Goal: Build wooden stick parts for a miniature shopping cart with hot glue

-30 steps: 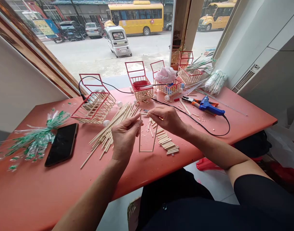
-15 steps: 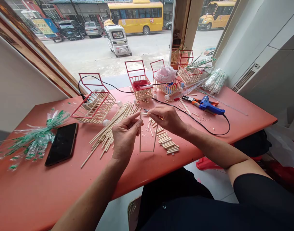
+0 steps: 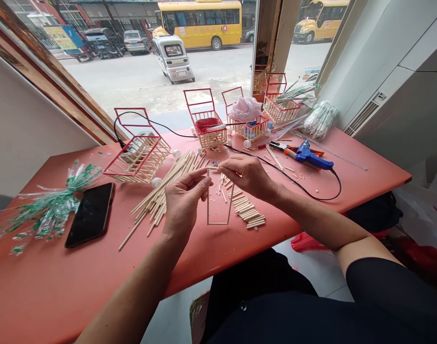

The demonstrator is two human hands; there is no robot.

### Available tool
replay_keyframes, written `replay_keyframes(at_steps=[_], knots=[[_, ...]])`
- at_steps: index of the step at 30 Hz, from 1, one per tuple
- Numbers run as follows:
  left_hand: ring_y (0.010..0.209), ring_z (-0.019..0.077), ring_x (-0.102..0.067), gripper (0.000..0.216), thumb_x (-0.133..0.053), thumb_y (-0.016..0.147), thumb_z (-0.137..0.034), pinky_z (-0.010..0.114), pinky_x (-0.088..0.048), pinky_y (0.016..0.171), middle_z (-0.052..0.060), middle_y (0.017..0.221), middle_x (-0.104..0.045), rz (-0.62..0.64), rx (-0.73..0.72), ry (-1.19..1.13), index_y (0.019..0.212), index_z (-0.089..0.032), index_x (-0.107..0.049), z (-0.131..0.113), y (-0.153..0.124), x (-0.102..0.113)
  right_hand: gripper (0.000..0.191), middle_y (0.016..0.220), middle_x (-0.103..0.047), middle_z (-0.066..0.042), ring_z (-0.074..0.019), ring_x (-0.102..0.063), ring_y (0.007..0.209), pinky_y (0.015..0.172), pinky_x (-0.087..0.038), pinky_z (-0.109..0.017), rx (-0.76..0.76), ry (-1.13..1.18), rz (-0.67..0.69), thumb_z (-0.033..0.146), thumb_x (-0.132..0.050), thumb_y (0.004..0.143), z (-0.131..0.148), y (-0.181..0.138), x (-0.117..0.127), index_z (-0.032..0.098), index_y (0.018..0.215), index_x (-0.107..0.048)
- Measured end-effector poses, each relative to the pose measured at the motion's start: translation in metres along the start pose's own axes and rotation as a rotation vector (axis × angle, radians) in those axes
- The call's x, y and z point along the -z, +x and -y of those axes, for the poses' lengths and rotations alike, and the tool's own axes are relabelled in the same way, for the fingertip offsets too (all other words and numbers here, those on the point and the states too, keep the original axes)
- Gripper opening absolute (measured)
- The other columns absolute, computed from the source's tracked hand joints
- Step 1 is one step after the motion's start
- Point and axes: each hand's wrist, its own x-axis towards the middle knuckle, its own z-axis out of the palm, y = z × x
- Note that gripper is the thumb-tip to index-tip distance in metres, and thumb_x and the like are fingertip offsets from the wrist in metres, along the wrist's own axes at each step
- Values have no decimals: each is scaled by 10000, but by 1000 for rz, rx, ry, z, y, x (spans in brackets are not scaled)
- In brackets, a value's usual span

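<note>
Over the red table (image 3: pixel 60 282), both my hands hold a small rectangular frame of thin wooden sticks (image 3: pixel 218 222). My left hand (image 3: pixel 182 203) pinches the frame's upper left side. My right hand (image 3: pixel 247 177) is closed on the top right corner and seems to hold a short stick there. A pile of long wooden sticks (image 3: pixel 161 193) lies to the left of my hands. A row of short cut sticks (image 3: pixel 249 214) lies just to the right of the frame.
A black phone (image 3: pixel 90 213) and green-printed plastic wrappers (image 3: pixel 46 208) lie at the left. Stick-and-red-wire carts (image 3: pixel 137 153) (image 3: pixel 207 129) stand at the back. A blue glue gun (image 3: pixel 309 157) with a black cord (image 3: pixel 311 193) and pliers lie at the right, beside bagged sticks (image 3: pixel 318 119).
</note>
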Motion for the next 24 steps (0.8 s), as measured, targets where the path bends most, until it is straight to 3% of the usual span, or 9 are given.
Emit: replay_keyframes(at_steps=[4, 9, 14, 24], knots=[[451, 70, -494, 424, -959, 634, -269, 261, -420, 511, -48, 601, -682, -6, 23, -3, 1021, -150, -834, -2, 0, -1, 311, 894, -780, -81, -172, -671, 829, 803, -491, -294, -27, -15, 13, 260, -582, 1139, 0, -1, 0, 138, 970, -813], [469, 81, -516, 385, -981, 556, -274, 253, -403, 501, -14, 587, -691, -14, 98, -50, 890, -149, -835, -1, 2, 0, 300, 890, -768, -68, -165, -653, 818, 788, -488, -288, -29, -7, 14, 267, -583, 1138, -2, -2, -1, 151, 975, -807], [489, 88, -531, 420, -1000, 513, -278, 237, -366, 493, 22, 613, -716, 2, 177, -67, 883, -151, -845, 4, 7, 4, 302, 881, -760, -73, -172, -649, 820, 790, -489, -292, -18, -17, 11, 264, -584, 1136, -3, -1, -2, 146, 976, -811], [489, 94, -537, 454, -1011, 525, -288, 241, -389, 498, -11, 575, -679, -6, 136, -75, 930, -156, -855, 3, 6, 1, 304, 899, -772, -80, -175, -667, 831, 802, -493, -295, -24, -24, 16, 272, -582, 1139, -2, -1, -1, 142, 993, -815]])
